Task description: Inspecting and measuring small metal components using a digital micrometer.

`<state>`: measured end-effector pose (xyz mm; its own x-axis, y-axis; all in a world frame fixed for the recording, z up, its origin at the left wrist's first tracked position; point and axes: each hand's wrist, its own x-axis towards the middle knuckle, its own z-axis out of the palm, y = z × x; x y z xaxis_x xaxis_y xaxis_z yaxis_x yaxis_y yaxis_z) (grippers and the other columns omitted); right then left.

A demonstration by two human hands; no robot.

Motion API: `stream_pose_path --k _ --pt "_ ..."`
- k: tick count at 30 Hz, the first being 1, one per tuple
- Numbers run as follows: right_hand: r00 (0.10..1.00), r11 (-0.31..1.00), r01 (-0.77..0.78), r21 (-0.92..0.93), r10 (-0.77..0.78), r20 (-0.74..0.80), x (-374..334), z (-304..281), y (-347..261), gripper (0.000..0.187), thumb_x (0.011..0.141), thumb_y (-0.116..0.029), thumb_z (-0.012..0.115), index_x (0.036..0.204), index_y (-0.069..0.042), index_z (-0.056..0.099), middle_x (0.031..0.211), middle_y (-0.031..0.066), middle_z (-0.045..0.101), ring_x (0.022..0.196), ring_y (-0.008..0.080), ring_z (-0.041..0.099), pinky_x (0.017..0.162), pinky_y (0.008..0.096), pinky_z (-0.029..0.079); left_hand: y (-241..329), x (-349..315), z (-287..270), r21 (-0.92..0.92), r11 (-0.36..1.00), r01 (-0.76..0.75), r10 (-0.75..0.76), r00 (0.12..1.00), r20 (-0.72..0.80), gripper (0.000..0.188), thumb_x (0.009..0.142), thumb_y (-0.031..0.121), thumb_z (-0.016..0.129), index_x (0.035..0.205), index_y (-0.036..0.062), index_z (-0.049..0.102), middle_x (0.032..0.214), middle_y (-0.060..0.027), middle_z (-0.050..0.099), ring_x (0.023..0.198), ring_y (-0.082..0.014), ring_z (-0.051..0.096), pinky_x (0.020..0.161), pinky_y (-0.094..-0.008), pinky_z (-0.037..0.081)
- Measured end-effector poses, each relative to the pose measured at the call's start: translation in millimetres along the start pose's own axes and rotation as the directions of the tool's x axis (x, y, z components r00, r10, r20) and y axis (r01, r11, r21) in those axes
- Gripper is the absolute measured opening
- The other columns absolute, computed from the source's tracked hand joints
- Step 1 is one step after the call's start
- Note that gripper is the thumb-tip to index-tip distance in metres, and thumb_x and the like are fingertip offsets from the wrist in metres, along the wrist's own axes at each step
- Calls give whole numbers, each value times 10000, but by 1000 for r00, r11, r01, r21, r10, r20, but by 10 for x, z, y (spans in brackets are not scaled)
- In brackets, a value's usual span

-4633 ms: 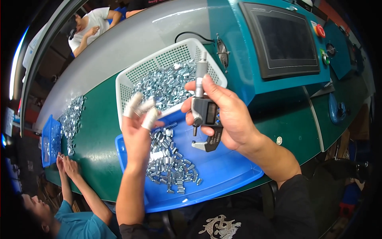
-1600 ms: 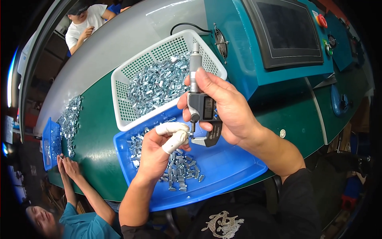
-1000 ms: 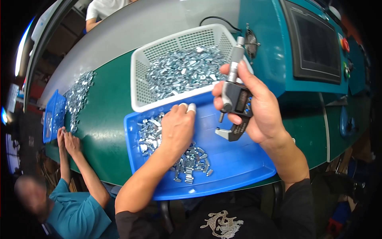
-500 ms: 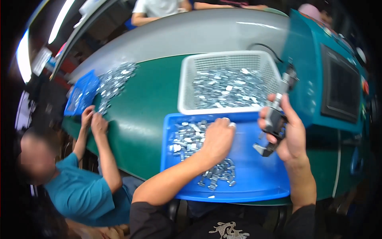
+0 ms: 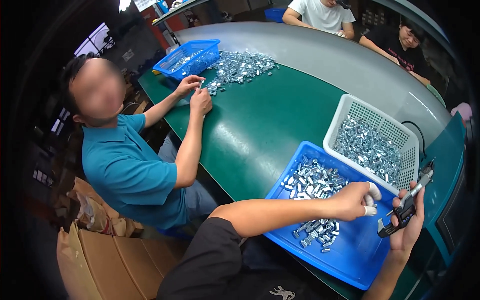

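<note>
My left hand point(image 5: 350, 201), with white covers on its fingertips, is above the blue tray point(image 5: 367, 277), its fingers drawn together. What they hold, if anything, I cannot make out. Close by on the right, my right hand point(image 5: 411, 234) grips a micrometer point(image 5: 406, 210) with a dark body and silver thimble. Its C-shaped frame points toward my left fingertips, and whether a part sits between its jaws is too small to tell. Small silver metal sleeves point(image 5: 311, 181) lie heaped in the tray's far left part, and a second pile of sleeves point(image 5: 320, 232) lies below my left forearm.
A white perforated basket point(image 5: 336, 127) full of similar parts adjoins the tray's far side. A co-worker point(image 5: 131, 160) in a teal shirt handles parts at the left, beside a blue basket point(image 5: 172, 70) and a loose heap point(image 5: 245, 66). A teal machine point(image 5: 452, 150) stands at the right.
The view has swung left, bringing the co-worker further into sight. My left hand has moved right across the tray, from beside the parts to near the micrometer. My right hand still grips the micrometer.
</note>
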<state>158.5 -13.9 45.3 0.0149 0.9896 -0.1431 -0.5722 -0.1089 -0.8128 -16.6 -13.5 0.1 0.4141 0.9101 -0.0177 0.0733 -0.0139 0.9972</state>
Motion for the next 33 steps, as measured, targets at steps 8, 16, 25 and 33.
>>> stream_pose_path --k 8,16,25,33 --pt "1000 1000 22 -21 -23 -21 1 -35 -45 389 971 -386 411 1195 -73 470 838 62 544 662 115 560 316 162 364 67 2 134 -520 851 75 -5 991 134 245 824 131 667 1018 -10 621 818 -59 641 729 -118 623 656 -271 532" --pt "999 999 30 -12 -29 17 -23 -9 -12 417 975 -383 403 1239 -64 449 836 60 546 662 105 555 322 165 370 81 -45 105 -510 858 66 7 990 141 234 817 129 676 1000 -7 625 820 -61 644 718 -112 624 638 -261 527" --pt "999 997 -28 77 25 39 -67 -134 -102 318 986 -369 378 1101 -88 473 827 66 568 648 127 571 334 174 389 49 0 217 -476 879 -37 109 986 125 226 818 101 676 1008 -11 623 906 -78 648 825 -140 629 669 -280 534" --pt "989 993 -90 73 80 128 45 -69 -55 370 973 -422 381 1081 -79 470 835 112 610 681 155 621 368 197 398 165 -91 28 -377 922 91 -58 994 98 261 849 61 621 1098 -8 584 1037 -132 640 915 -205 638 734 -332 555"
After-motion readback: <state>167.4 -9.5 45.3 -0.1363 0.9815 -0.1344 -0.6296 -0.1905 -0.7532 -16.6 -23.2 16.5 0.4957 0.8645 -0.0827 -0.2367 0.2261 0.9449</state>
